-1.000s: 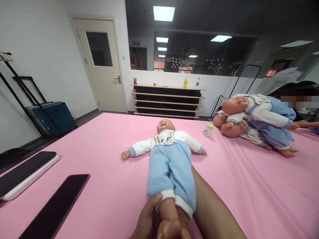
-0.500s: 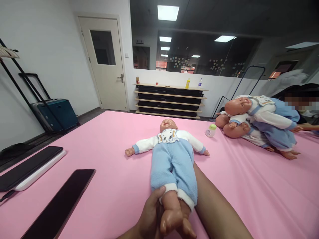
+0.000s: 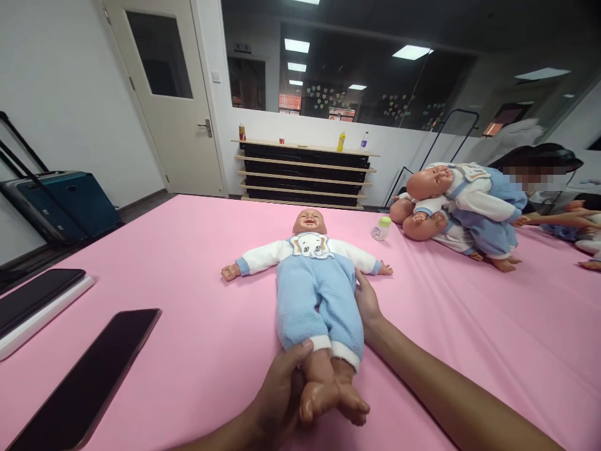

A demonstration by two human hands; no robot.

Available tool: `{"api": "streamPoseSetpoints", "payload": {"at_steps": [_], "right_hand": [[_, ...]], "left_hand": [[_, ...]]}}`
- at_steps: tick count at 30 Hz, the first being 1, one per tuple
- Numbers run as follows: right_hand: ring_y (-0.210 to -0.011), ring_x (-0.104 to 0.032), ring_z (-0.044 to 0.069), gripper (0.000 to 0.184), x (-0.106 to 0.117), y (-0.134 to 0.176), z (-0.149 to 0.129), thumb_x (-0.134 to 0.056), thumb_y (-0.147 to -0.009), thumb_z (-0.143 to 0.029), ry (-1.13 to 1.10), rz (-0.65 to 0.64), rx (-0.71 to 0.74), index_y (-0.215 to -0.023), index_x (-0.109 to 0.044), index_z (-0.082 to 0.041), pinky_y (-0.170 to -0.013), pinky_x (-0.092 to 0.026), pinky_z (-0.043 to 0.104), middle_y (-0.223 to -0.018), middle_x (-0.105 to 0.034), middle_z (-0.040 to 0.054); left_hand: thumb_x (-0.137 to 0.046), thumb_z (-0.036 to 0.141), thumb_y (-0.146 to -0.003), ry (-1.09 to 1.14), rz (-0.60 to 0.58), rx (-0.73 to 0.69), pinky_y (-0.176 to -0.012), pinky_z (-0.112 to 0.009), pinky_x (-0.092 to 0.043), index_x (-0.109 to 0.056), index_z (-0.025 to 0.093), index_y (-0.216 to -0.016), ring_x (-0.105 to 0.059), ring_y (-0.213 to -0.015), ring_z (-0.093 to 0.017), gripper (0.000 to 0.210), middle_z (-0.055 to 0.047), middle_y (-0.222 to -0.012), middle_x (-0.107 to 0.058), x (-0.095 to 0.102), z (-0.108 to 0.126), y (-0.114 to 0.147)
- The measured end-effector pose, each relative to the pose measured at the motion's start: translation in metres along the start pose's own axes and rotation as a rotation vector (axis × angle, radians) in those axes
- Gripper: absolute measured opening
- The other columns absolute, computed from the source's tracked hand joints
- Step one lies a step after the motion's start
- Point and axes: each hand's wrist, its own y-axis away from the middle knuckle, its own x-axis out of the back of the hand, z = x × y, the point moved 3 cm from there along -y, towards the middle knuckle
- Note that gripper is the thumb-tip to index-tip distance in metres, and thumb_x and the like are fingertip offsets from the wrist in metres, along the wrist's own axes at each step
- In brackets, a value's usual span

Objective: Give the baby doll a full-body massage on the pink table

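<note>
A baby doll (image 3: pixel 319 291) in blue overalls with white sleeves and an elephant bib lies on its back, head away from me, arms spread. My left hand (image 3: pixel 282 382) is closed round the doll's lower leg at the white cuff, thumb on top, fingers partly hidden underneath. My right hand (image 3: pixel 369 300) rests against the doll's side at the waist. Its thumb shows along the overalls, while its other fingers are hidden behind or under the body. The doll's bare feet (image 3: pixel 328 401) point toward me.
A pink-covered table (image 3: pixel 197 250) bears a dark phone (image 3: pixel 89 376), another black device on a white slab (image 3: pixel 42 307) and a small green-capped bottle (image 3: pixel 380 228). Several similar dolls (image 3: pixel 469 207) are piled at right, with a person (image 3: pixel 535 166) behind. A shelf (image 3: pixel 305 172) stands beyond.
My right hand has drawn back from beneath the doll and now shows at its side. My left hand keeps its hold on the leg. The view has shifted right and down.
</note>
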Motion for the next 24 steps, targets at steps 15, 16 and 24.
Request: {"api": "streamPoseSetpoints", "payload": {"at_steps": [15,16,24], "right_hand": [[-0.149,-0.025,0.028,0.098,0.038,0.073,0.006,-0.070,-0.078,-0.040,0.134,-0.010,-0.115,-0.158,-0.014,-0.028,-0.120,-0.029,0.048,-0.163,-0.019,0.0057],[-0.149,-0.024,0.028,0.095,0.040,0.072,0.006,-0.068,-0.079,-0.039,0.174,-0.021,-0.128,-0.158,-0.016,-0.028,-0.120,-0.028,0.048,-0.163,-0.019,0.0053],[-0.151,-0.018,0.025,0.094,0.043,0.075,0.006,-0.063,-0.080,-0.038,0.407,-0.057,-0.133,-0.158,-0.012,-0.024,-0.123,-0.022,0.045,-0.163,-0.015,0.0051]], "left_hand": [[-0.067,0.052,-0.082,-0.827,0.777,-0.300,-0.094,-0.038,-0.052,0.001,0.024,-0.158,-0.062,-0.119,-0.027,0.105,-0.015,-0.145,-0.050,0.014,0.042,0.020],[-0.067,0.052,-0.082,-0.899,0.756,-0.301,-0.096,-0.040,-0.052,-0.001,0.025,-0.158,-0.060,-0.122,-0.028,0.104,-0.015,-0.148,-0.046,0.015,0.043,0.019],[-0.055,0.053,-0.087,-1.401,0.632,-0.202,-0.106,-0.048,-0.043,-0.024,0.027,-0.156,-0.052,-0.131,-0.032,0.080,-0.010,-0.148,-0.049,0.016,0.043,0.016]]}}
